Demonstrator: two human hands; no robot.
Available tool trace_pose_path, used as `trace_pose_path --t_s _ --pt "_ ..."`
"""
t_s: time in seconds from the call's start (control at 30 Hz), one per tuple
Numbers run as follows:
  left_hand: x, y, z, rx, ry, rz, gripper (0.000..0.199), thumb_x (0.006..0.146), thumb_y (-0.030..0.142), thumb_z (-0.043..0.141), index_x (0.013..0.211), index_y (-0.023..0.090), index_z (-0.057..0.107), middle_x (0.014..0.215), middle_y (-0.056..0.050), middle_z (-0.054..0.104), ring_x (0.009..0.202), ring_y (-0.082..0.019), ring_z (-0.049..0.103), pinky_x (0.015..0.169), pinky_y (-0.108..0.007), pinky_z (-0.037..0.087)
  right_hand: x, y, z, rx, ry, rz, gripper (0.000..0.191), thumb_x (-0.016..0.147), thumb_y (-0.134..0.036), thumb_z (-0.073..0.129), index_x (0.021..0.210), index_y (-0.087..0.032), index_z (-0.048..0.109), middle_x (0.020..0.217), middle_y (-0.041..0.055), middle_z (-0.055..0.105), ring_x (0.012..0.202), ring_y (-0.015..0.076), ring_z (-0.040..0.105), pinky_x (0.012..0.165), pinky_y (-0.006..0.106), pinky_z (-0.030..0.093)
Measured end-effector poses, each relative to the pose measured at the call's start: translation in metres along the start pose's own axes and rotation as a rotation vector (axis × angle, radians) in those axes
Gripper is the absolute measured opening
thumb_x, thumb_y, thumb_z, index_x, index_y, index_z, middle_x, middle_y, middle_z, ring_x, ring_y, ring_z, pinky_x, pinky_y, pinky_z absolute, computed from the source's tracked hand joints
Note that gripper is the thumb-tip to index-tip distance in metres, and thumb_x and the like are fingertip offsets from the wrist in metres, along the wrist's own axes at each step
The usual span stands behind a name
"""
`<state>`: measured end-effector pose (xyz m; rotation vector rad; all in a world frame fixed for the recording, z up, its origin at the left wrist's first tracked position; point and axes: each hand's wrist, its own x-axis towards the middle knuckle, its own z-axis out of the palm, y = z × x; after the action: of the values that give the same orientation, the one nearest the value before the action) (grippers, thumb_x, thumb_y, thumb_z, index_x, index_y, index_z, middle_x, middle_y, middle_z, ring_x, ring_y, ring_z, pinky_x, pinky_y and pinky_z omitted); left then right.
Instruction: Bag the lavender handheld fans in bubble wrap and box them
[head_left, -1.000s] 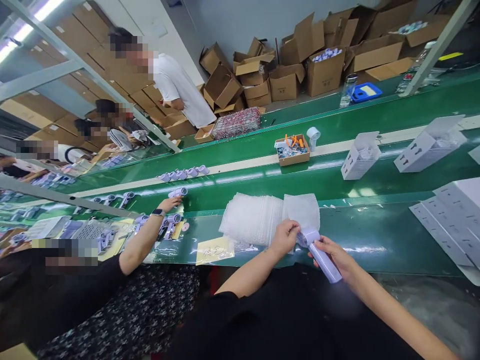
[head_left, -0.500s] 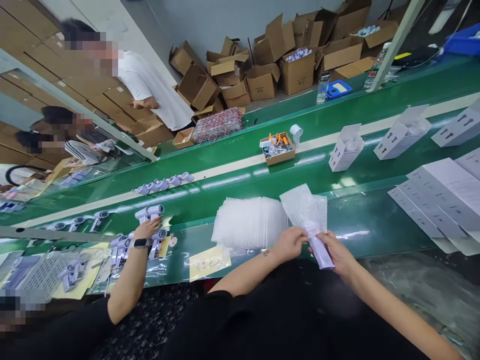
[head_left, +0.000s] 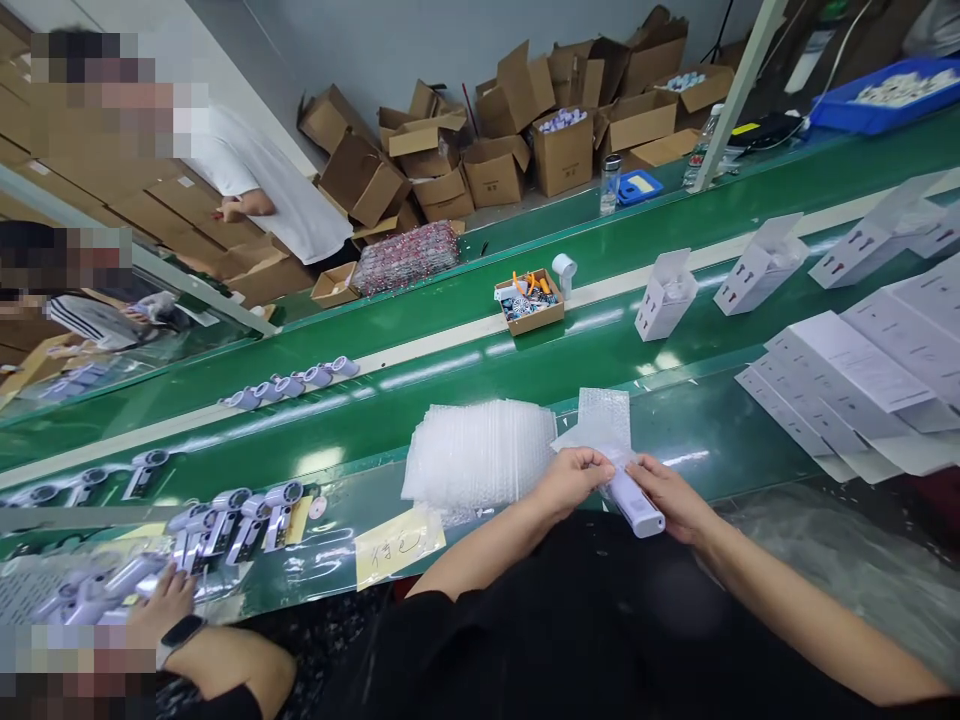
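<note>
Both hands meet around a pale lilac device (head_left: 637,508) near the bench's front edge. My left hand (head_left: 577,475) pinches the upper end, where a clear bubble wrap bag (head_left: 606,412) lies around or against it. My right hand (head_left: 664,490) grips its right side with the fingers closed. The device's rounded end points down toward me, and its upper part is hidden by the hands and the plastic. Left of the hands lies a thick stack of bubble wrap bags (head_left: 480,455).
A co-worker's hand (head_left: 169,600) touches lilac devices (head_left: 225,520) at lower left. A yellow note (head_left: 399,547) lies before the bags. White boxes (head_left: 847,370) stand at right. A small tool box (head_left: 534,315) and open white cartons (head_left: 666,300) are farther back.
The bubble wrap above my hands has dropped lower and folded leftward. The device has tilted, showing its rounded end. A co-worker's hand has moved left and down to other devices. The view has shifted.
</note>
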<state>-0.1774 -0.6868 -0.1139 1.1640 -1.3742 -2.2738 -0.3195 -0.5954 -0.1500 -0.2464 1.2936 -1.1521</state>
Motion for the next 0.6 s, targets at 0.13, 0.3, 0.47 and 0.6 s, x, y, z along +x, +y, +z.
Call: trace_pose_path --t_s 0.13,0.3,0.47,0.6 --pt "-0.002 0.017 -0.005 -0.066 -0.021 -0.041 0.038 0.047 0.039 0.08 0.063 0.012 0.059 0.046 0.004 0.047 0.041 -0.003 0.032 0.043 -0.021 0.016 -0.001 -0.011 -0.012 -0.527 0.07 -0.319 0.023 0.073 -0.038 0.062 0.086 -0.022 0.052 0.063 -0.0026 0.06 0.057 0.0156 0.054 0.052 0.025 0.038" --pt "-0.003 0.027 -0.011 -0.22 0.014 -0.101 0.041 0.042 0.036 0.084 0.059 0.011 0.057 0.05 0.004 0.044 0.043 -0.002 0.028 0.043 -0.019 0.012 -0.036 -0.048 -0.015 -0.913 0.075 -0.439 0.01 0.08 -0.032 0.05 0.088 -0.026 0.052 0.057 -0.0028 0.059 0.052 0.0176 0.053 0.054 0.028 0.036" --pt "-0.012 0.041 -0.013 -0.029 0.018 0.12 0.038 0.06 0.043 0.076 0.072 0.011 0.06 0.061 0.001 0.049 0.051 -0.005 0.039 0.046 -0.018 0.027 -0.045 -0.071 -0.01 -0.713 -0.007 -0.394 0.014 0.083 -0.034 0.046 0.077 -0.024 0.055 0.055 -0.0017 0.06 0.055 0.0172 0.058 0.055 0.028 0.042" --pt "-0.018 0.056 -0.02 0.315 -0.122 0.376 0.087 0.043 0.036 0.085 0.121 0.022 0.051 0.112 -0.01 0.054 0.093 -0.02 0.053 0.071 -0.026 0.045 -0.035 -0.055 0.001 -0.274 -0.176 -0.307 0.02 0.084 -0.04 0.046 0.086 -0.022 0.054 0.063 -0.0021 0.061 0.057 0.015 0.06 0.06 0.03 0.05"
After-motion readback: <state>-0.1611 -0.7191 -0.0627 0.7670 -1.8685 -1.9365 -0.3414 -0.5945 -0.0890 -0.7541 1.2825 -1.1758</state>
